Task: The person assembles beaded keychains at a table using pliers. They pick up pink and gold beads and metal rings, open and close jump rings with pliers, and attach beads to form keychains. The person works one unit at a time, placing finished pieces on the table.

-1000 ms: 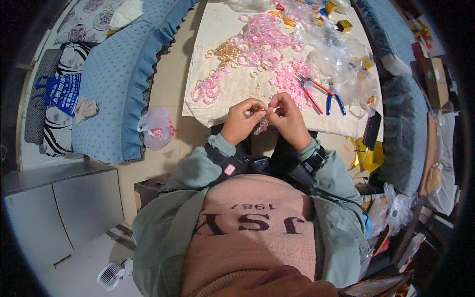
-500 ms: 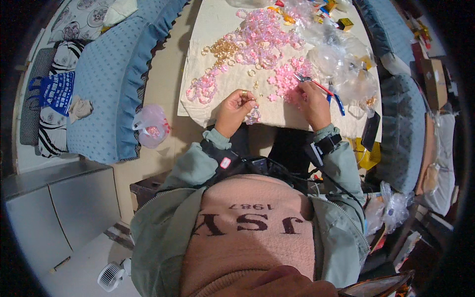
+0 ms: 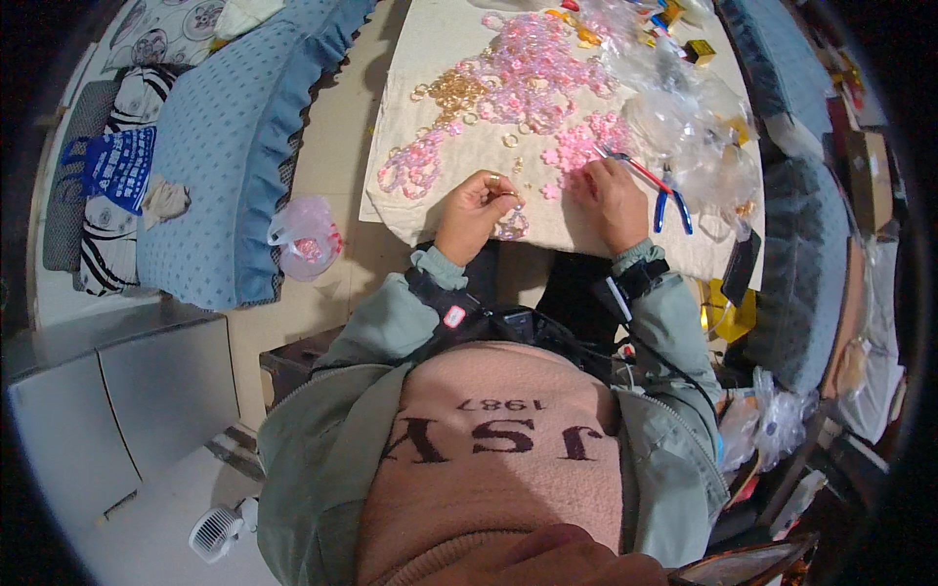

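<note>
My left hand is closed in a pinch at the near edge of the table, holding a small beaded loop that hangs from the fingertips. My right hand rests over a pile of pink flower-shaped charms, its fingers bent down and close together; what is between the fingertips is hidden. Just right of that hand lie pliers with red and blue handles, jaws toward the charms. Gold rings and a heap of pink and lilac bead strands are farther back.
A beaded pink bunch lies at the table's left side. Clear plastic bags crowd its right side, with a dark phone-like slab at the near right edge. Blue padded seats flank the table. A pink-white plastic bag stands at the left.
The view has shifted slightly, so the table things appear farther right. Relative to the pliers, my right hand has moved a little left and nearer. My left hand keeps its pinch on the beaded loop.
</note>
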`<state>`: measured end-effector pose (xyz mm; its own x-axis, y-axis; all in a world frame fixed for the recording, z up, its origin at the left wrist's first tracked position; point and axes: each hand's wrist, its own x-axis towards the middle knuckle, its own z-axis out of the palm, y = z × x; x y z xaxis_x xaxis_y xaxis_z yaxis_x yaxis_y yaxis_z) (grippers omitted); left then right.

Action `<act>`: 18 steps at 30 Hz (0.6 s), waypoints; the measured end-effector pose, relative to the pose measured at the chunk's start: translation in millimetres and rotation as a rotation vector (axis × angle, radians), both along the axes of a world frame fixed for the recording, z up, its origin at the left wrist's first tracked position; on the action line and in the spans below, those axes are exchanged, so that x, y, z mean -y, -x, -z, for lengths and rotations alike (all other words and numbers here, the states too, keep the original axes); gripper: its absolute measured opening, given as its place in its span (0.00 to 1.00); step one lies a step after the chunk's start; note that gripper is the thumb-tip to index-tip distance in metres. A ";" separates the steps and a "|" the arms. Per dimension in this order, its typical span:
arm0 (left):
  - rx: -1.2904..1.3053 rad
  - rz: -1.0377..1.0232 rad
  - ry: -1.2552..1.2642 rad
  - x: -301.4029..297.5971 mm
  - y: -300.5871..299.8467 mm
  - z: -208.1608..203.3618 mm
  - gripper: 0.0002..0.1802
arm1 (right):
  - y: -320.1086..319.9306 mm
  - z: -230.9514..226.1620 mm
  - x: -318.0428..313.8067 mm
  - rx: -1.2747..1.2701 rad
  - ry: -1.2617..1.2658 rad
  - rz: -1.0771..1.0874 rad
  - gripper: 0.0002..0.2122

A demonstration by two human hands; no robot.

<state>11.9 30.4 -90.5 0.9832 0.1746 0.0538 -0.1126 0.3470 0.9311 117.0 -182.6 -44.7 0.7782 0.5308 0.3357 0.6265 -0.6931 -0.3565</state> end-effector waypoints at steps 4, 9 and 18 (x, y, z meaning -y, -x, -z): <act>0.034 0.007 -0.014 -2.3 1.4 -4.5 0.07 | -0.6 -2.7 0.4 -0.212 -0.197 0.016 0.08; 0.012 -0.003 -0.014 -0.1 3.4 -15.7 0.07 | 4.4 2.7 -4.6 -0.639 -0.448 -0.056 0.10; 0.039 -0.105 -0.363 1.7 10.2 -32.6 0.06 | 21.6 8.9 -10.4 -0.273 -0.086 -0.318 0.10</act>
<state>1.7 28.8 -58.0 0.9569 0.2371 0.1679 -0.1680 -0.0199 0.9856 95.4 -172.2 -53.6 0.6469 0.7377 0.1932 0.6787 -0.4416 -0.5868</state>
